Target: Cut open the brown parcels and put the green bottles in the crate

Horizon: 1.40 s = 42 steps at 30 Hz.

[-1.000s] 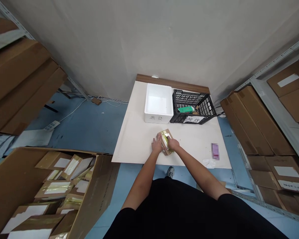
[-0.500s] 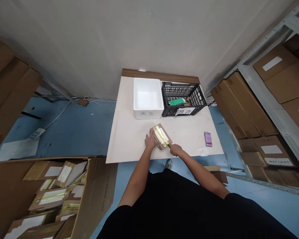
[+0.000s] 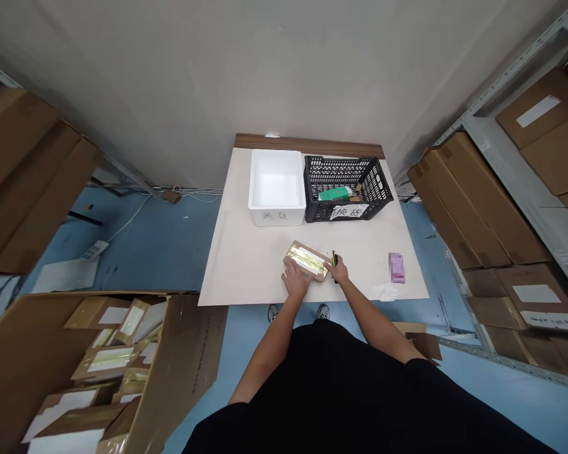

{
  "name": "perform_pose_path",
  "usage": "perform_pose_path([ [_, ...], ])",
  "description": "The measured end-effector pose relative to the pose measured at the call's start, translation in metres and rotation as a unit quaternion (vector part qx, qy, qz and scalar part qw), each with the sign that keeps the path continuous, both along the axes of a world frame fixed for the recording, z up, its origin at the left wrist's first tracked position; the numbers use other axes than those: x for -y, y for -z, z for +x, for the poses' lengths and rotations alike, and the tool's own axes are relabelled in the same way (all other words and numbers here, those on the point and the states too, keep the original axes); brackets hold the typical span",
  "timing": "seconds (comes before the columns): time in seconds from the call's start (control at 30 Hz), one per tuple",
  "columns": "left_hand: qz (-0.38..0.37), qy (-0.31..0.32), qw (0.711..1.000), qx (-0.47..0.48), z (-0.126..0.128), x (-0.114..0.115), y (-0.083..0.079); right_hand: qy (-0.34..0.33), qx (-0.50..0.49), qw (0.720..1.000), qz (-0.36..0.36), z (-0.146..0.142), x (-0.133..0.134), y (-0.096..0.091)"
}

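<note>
A small brown cardboard parcel (image 3: 307, 259) sealed with shiny yellow tape lies on the white table (image 3: 250, 265) near its front edge. My left hand (image 3: 295, 280) rests on the parcel's near left corner with the fingers laid flat. My right hand (image 3: 339, 270) is closed around a small black and yellow cutter (image 3: 334, 259), whose tip sits at the parcel's right end.
A white foam box (image 3: 277, 186) and a black plastic crate (image 3: 346, 187) holding a green item stand at the table's back. A purple item (image 3: 396, 267) lies at the right. An open carton of parcels (image 3: 94, 366) sits on the floor left. Shelves of cartons flank both sides.
The parcel has turned to lie more crosswise. My right hand moved from its near end to its right end, with the cutter now showing. My left hand shifted to the near corner.
</note>
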<state>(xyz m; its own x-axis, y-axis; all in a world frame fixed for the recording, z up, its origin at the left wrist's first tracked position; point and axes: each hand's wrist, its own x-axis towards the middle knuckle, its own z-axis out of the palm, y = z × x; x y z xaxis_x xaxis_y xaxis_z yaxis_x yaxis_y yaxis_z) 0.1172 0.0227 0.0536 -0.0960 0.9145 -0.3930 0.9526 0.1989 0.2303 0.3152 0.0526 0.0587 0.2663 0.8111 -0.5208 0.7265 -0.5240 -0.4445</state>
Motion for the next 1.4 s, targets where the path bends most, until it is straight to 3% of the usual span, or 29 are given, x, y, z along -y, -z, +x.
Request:
perform_pose_path([
  [0.1, 0.008, -0.012, 0.999, -0.032, 0.004, 0.011, -0.002, -0.007, -0.021, 1.0, -0.005, -0.005, -0.022, 0.013],
  [0.17, 0.013, 0.002, 0.999, -0.044, 0.002, 0.006, -0.006, -0.035, -0.028, 0.999, -0.007, -0.008, -0.035, 0.015],
  [0.33, 0.006, 0.22, 0.975, 0.036, -0.003, -0.031, -0.018, -0.122, -0.006, 0.992, -0.008, -0.015, -0.061, 0.012],
  [0.4, -0.01, 0.25, 0.968, 0.033, -0.003, -0.044, -0.019, -0.153, 0.001, 0.988, -0.008, -0.015, -0.067, 0.011],
  [0.53, -0.024, 0.258, 0.966, 0.01, -0.005, -0.052, -0.019, -0.177, 0.001, 0.984, -0.01, -0.007, -0.061, 0.013],
  [0.7, -0.007, 0.254, 0.967, 0.005, -0.01, -0.045, -0.013, -0.142, -0.086, 0.985, 0.042, 0.017, -0.018, 0.017],
  [0.83, -0.016, 0.25, 0.968, 0.021, -0.009, -0.049, -0.009, -0.194, -0.163, 0.967, 0.005, 0.038, 0.003, 0.014],
  [1.1, -0.06, 0.233, 0.97, 0.043, -0.007, -0.067, -0.006, -0.318, 0.012, 0.947, -0.043, 0.043, -0.035, -0.002],
  [1.4, -0.093, 0.215, 0.972, -0.001, -0.003, -0.074, -0.009, -0.319, 0.024, 0.941, -0.11, 0.041, -0.059, -0.014],
])
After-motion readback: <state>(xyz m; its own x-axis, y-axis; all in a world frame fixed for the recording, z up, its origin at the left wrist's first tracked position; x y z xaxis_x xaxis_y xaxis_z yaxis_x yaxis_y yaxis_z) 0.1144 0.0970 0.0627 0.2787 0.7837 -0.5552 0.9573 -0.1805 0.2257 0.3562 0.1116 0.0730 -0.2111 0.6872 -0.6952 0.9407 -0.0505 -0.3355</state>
